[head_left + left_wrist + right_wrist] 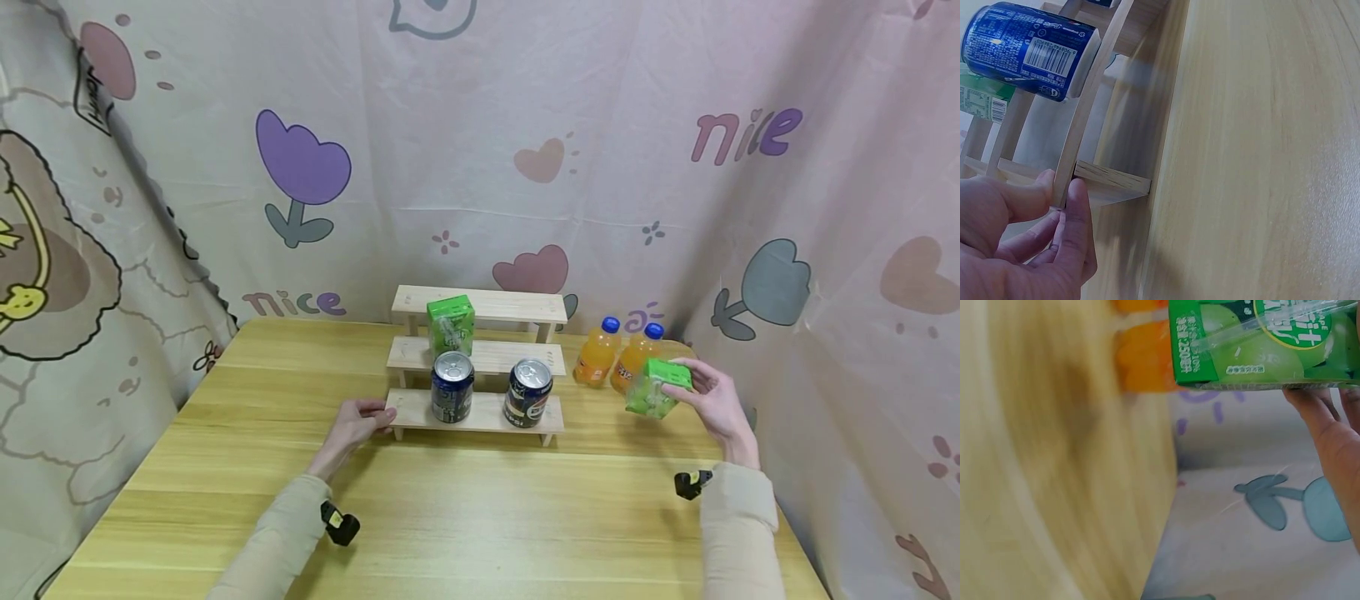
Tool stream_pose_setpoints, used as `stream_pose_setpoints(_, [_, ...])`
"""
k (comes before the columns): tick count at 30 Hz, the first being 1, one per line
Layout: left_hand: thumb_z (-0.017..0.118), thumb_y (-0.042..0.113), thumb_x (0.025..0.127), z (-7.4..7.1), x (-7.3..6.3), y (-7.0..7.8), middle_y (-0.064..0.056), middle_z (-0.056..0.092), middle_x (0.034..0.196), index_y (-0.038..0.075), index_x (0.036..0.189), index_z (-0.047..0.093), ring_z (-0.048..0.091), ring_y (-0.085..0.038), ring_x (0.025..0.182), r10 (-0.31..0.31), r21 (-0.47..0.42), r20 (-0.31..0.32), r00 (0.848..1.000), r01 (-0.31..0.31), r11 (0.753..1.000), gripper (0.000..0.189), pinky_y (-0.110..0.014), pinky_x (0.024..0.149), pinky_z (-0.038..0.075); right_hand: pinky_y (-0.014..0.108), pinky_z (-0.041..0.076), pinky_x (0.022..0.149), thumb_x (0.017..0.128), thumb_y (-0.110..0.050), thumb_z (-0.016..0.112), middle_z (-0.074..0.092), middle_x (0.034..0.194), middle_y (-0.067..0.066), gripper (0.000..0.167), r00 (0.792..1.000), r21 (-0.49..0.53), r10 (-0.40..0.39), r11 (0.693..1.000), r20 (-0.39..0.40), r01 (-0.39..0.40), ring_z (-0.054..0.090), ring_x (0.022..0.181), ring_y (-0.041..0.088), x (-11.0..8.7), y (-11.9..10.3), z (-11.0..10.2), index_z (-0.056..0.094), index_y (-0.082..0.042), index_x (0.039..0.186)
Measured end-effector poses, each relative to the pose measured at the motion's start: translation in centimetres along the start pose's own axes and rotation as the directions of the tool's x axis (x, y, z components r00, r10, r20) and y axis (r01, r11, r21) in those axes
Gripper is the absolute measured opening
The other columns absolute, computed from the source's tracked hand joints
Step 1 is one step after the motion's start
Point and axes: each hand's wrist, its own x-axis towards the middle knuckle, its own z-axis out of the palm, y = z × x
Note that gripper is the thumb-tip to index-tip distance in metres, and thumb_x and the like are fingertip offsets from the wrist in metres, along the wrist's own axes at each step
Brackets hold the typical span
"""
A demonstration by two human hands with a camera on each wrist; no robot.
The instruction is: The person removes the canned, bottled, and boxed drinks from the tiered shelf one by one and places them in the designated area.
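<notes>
My left hand (358,429) pinches the left end of the bottom step of a three-tier wooden shelf (480,360), thumb on top and fingers beneath, as the left wrist view shows. In my right hand (712,400) is a green juice box (652,389), gripped by its right side in front of two orange juice bottles. Two dark blue soda cans (452,387) stand on the bottom step; the left one also shows in the left wrist view. Another green juice box (451,327) is upright on the middle step, its lower part hidden by the left can.
Two orange bottles with blue caps (597,353) stand on the wooden table (465,517) just right of the shelf. A patterned curtain (450,125) hangs behind the table and along both sides.
</notes>
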Motion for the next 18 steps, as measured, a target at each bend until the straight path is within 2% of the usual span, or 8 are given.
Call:
stream_pose_setpoints(5, [0.062, -0.001, 0.1, 0.0, 0.1, 0.0, -0.024, 0.072, 0.104, -0.027, 0.128, 0.052, 0.068, -0.006, 0.075, 0.0, 0.001, -0.003, 1.0, 0.0, 1.0, 0.04, -0.021, 0.074, 0.065, 0.01, 0.058, 0.082, 0.09, 0.008, 0.073, 0.07, 0.107, -0.021, 0.042, 1.0, -0.037, 0.014, 0.999, 0.024, -0.013, 0.065, 0.096, -0.003, 0.2, 0.9, -0.8, 0.071, -0.021, 0.12])
stream_pose_setpoints(13, [0.062, -0.002, 0.1, 0.0, 0.0, -0.1, -0.025, 0.072, 0.105, -0.027, 0.128, 0.051, 0.068, -0.006, 0.075, -0.001, -0.004, -0.005, 1.0, 0.001, 1.0, 0.04, -0.021, 0.075, 0.066, 0.011, 0.057, 0.084, 0.091, -0.001, 0.076, 0.069, 0.107, -0.026, 0.04, 0.994, -0.132, 0.086, 0.988, 0.064, -0.077, 0.065, 0.098, -0.004, 1.0, 1.8, -1.7, 0.07, -0.024, 0.122])
stream_pose_setpoints(18, [0.062, -0.002, 0.1, 0.0, 0.0, -0.1, -0.029, 0.071, 0.108, -0.027, 0.129, 0.051, 0.068, -0.006, 0.075, 0.001, 0.0, -0.006, 1.0, -0.001, 1.0, 0.04, -0.022, 0.075, 0.066, 0.011, 0.058, 0.084, 0.09, 0.003, 0.075, 0.071, 0.104, -0.025, 0.041, 0.987, -0.104, 0.139, 0.986, 0.085, -0.13, 0.067, 0.096, -0.004, 1.4, 2.4, -2.0, 0.071, -0.02, 0.124])
